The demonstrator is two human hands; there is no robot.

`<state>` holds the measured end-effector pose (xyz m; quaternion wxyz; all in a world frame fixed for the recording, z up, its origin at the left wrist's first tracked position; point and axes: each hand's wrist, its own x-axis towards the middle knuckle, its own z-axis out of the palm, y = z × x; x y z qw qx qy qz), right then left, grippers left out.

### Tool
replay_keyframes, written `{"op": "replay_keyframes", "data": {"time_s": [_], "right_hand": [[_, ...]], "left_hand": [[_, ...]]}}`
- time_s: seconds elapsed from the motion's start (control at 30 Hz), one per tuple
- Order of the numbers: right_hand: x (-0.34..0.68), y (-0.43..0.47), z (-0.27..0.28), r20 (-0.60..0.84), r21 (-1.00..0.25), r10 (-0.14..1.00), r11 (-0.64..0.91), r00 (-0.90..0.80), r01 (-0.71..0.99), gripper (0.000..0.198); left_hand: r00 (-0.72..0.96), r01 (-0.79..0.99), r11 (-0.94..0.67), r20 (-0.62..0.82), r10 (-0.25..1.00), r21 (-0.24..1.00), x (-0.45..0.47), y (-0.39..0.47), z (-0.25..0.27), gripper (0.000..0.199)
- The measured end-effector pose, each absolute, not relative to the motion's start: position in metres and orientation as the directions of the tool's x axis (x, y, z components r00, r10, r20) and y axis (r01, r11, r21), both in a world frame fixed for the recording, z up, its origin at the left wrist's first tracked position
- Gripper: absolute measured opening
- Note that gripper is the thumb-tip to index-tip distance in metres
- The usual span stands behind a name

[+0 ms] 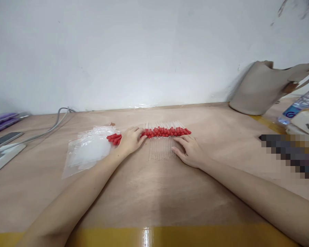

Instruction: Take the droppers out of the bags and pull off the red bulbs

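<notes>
A row of thin clear droppers with red bulbs [167, 131] lies on the table in front of me. Some clear tubes [159, 149] point toward me, others [167, 124] away, with the red ends meeting in the middle. At the row's left end rests my left hand [130, 140], open, with thumb and fingers apart against the bulbs. More red bulbs [114, 139] stick out on its other side. My right hand [190, 151] is open too, its thumb and fingertips touching the right side of the near tubes. The palm sides of both hands are hidden.
Clear plastic bags [90, 151] lie left of my left hand. Farther left are a phone [6, 140], a grey cable [45, 132], a white power strip [7, 157] and purple packs [3, 121]. A beige bag [257, 89] and water bottle [296, 109] stand at the right.
</notes>
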<state>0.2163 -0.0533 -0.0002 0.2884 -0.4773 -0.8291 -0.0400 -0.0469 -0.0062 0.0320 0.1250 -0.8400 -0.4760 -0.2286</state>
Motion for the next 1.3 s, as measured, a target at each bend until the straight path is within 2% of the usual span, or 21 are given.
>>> {"op": "replay_keyframes", "data": {"time_s": [0.2, 0.47, 0.6, 0.73, 0.83, 0.93, 1.07, 1.17, 1.3], "right_hand": [[0.217, -0.053, 0.000, 0.501, -0.187, 0.764, 0.554, -0.406, 0.811, 0.030], [0.220, -0.047, -0.004, 0.481, -0.218, 0.783, 0.542, -0.394, 0.812, 0.033], [0.220, -0.047, -0.003, 0.490, -0.234, 0.784, 0.539, -0.381, 0.809, 0.032], [0.220, -0.049, -0.002, 0.578, -0.305, 0.760, 0.540, -0.298, 0.784, 0.029], [0.220, -0.051, 0.001, 0.700, -0.342, 0.677, 0.597, -0.227, 0.725, 0.026], [0.220, -0.054, 0.005, 0.782, -0.257, 0.558, 0.696, -0.279, 0.670, 0.033], [0.217, -0.058, 0.007, 0.711, -0.069, 0.450, 0.809, -0.539, 0.584, 0.042], [0.213, -0.057, 0.005, 0.664, -0.011, 0.399, 0.851, -0.632, 0.525, 0.037], [0.210, -0.055, 0.003, 0.669, 0.003, 0.368, 0.868, -0.646, 0.497, 0.024]], "left_hand": [[0.441, 0.843, -0.539, 0.564, 0.698, 0.008, -0.044, -0.005, 0.023, 0.019], [0.231, 0.800, -0.554, 0.733, 0.639, 0.231, -0.040, -0.028, 0.021, 0.016], [0.206, 0.745, -0.603, 0.761, 0.615, 0.285, -0.045, -0.061, 0.018, 0.012], [0.264, 0.669, -0.671, 0.743, 0.615, 0.318, -0.053, -0.082, 0.013, 0.011], [0.310, 0.610, -0.704, 0.708, 0.634, 0.363, -0.058, -0.085, 0.010, 0.013], [0.398, 0.542, -0.750, 0.670, 0.627, 0.379, -0.059, -0.083, 0.010, 0.016], [0.505, 0.445, -0.815, 0.647, 0.571, 0.372, -0.056, -0.082, 0.015, 0.015], [0.532, 0.425, -0.831, 0.643, 0.551, 0.360, -0.052, -0.084, 0.019, 0.014], [0.568, 0.381, -0.851, 0.635, 0.524, 0.361, -0.048, -0.085, 0.021, 0.012]]}}
